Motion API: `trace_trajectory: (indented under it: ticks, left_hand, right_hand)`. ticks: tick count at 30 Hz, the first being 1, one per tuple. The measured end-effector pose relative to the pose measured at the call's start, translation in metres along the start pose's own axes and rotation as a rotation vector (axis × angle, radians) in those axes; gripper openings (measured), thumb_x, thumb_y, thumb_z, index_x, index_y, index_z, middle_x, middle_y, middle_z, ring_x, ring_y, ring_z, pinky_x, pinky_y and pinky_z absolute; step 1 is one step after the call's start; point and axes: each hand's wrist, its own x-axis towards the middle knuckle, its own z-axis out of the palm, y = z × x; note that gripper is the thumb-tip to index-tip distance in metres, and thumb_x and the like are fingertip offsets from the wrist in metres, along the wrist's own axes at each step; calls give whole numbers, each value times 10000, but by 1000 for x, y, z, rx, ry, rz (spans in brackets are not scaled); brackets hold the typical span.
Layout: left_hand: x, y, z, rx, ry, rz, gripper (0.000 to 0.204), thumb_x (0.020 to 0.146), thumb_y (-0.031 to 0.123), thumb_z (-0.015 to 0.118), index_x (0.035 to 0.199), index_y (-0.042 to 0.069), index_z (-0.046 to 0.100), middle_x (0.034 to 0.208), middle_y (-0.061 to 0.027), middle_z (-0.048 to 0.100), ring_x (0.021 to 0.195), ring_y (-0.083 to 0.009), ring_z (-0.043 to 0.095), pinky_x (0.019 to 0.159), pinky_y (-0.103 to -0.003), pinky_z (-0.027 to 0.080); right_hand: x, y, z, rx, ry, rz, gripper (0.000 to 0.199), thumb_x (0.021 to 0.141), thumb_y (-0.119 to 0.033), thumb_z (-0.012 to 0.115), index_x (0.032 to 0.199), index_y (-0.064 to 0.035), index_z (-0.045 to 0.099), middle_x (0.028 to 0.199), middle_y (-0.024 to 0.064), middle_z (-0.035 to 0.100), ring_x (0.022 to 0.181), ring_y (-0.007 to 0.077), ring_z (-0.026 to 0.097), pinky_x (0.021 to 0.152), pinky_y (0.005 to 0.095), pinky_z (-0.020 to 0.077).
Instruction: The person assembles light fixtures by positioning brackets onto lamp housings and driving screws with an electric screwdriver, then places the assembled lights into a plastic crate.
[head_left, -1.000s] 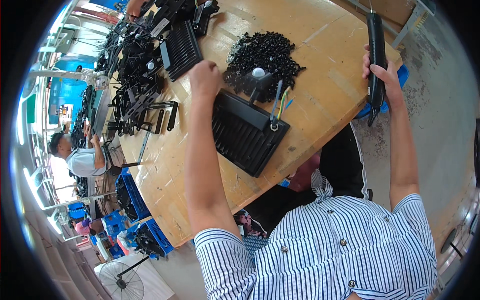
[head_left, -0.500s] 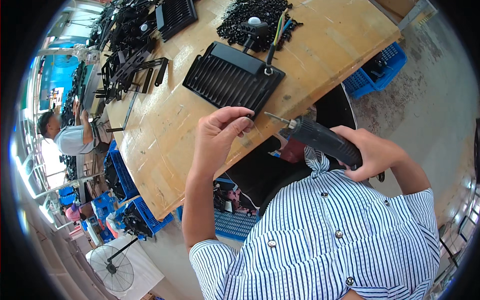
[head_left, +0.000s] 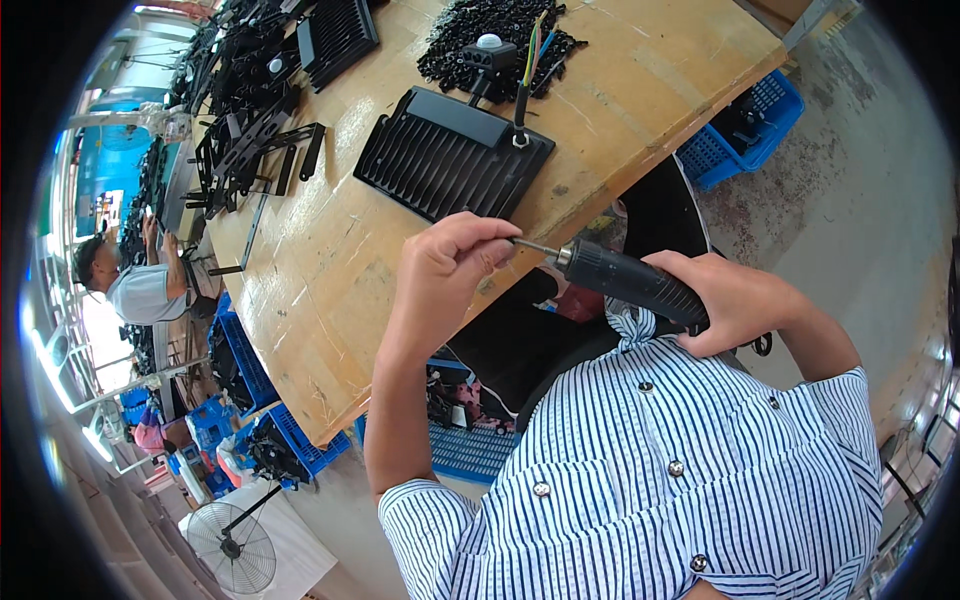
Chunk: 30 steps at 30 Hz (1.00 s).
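My right hand (head_left: 735, 300) is wrapped round a black electric screwdriver (head_left: 630, 283), its bit pointing left. The bit's tip meets the fingertips of my left hand (head_left: 455, 265), which are pinched together. A small dark piece, probably a screw, shows at those fingertips, too small to make out surely. Just beyond my left hand, a black finned floodlight housing (head_left: 440, 165) lies on the wooden table. A sensor with a white dome (head_left: 489, 50) sticks out from its far side. From its near right part rises a cable (head_left: 521, 105) with coloured wires at the end.
A heap of small black parts (head_left: 450, 45) lies beyond the housing. Black brackets (head_left: 250, 140) and another finned housing (head_left: 338, 45) occupy the far left. Blue crates (head_left: 750, 130) stand beside and under the table (head_left: 330, 270). Another person (head_left: 145, 280) works at the left.
The screwdriver has moved left, and its bit, earlier apart from my left fingers, now meets them. The whole table view has shifted slightly left. My left fingers stay pinched.
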Motion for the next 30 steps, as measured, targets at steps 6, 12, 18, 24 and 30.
trace_trajectory:
  ticks: [6, 12, 18, 24, 30]
  left_hand:
    - [7, 18, -7, 427, -167, 172, 144, 815, 40, 659, 942, -25, 677, 763, -83, 596, 686, -168, 599, 620, -256, 460]
    - [47, -1, -28, -127, 20, 44, 415, 983, 362, 453, 1118, 18, 641, 749, -8, 593, 634, -68, 509, 580, -212, 410]
    - [185, -47, -87, 435, 471, 109, 280, 916, 200, 526, 980, -20, 687, 860, -120, 690, 819, -234, 653, 756, -326, 485]
    - [282, -66, -75, 645, 304, 237, 456, 953, 283, 449, 1313, 5, 483, 1338, -199, 495, 1267, -319, 442, 1057, -378, 325]
    - [309, -75, -62, 555, 117, 275, 519, 970, 296, 426, 1397, 8, 364, 1415, -228, 394, 1366, -327, 302, 1126, -363, 222]
  right_hand:
    - [0, 4, 3, -77, -6, 11, 733, 639, -92, 685, 1287, 44, 369, 939, 198, 611, 796, 279, 643, 681, 326, 504]
    - [1, 9, 5, 107, 35, -43, 714, 654, -107, 663, 1295, 18, 375, 877, 159, 606, 758, 227, 634, 688, 292, 492]
    - [-9, 21, -3, 227, 175, -60, 718, 645, -97, 687, 1286, 19, 385, 837, 112, 608, 748, 189, 624, 695, 293, 493]
    - [-24, 41, -5, 316, 274, 27, 705, 644, -91, 709, 1272, 16, 405, 809, 72, 597, 728, 156, 605, 687, 288, 498]
    - [-24, 43, -17, 333, 282, 54, 704, 648, -94, 707, 1274, 16, 406, 809, 75, 600, 728, 160, 609, 690, 290, 501]
